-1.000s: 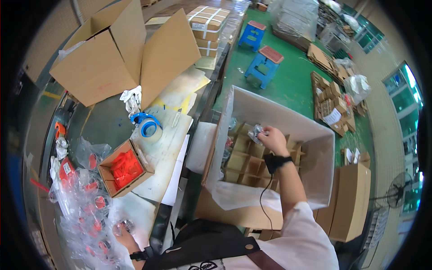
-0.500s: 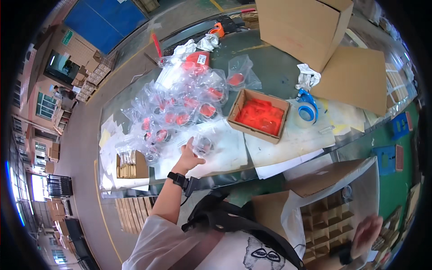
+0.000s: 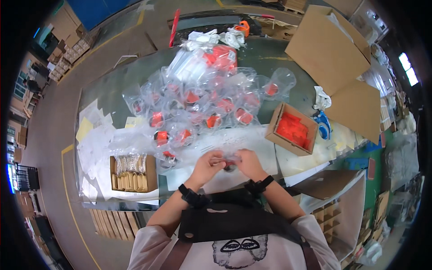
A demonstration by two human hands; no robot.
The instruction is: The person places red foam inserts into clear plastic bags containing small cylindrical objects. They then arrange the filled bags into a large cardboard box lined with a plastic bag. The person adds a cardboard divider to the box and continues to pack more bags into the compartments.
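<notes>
My left hand (image 3: pixel 208 168) and my right hand (image 3: pixel 250 164) are close together over the white paper at the table's near edge. Both are closed, their fingers pinching a clear plastic bag (image 3: pixel 229 159) stretched between them. Something small, dark and reddish shows at the bag's lower side, too hidden to name. Just beyond my hands lies a heap of clear plastic bags (image 3: pixel 193 108), several with round red-orange pieces inside. One bag with a red piece (image 3: pixel 272 89) lies apart to the right of the heap.
A cardboard box of red packets (image 3: pixel 293 128) stands at right, with a blue tape dispenser (image 3: pixel 323 126) beside it. At left is a small box of brown packets (image 3: pixel 130 180). A large carton (image 3: pixel 328 49) occupies the back right; a divided carton (image 3: pixel 327 218) stands below the table's right edge.
My right hand has come from the divided carton at lower right to meet my left hand over the paper. Both now grip a plastic bag. The view has turned and shifted.
</notes>
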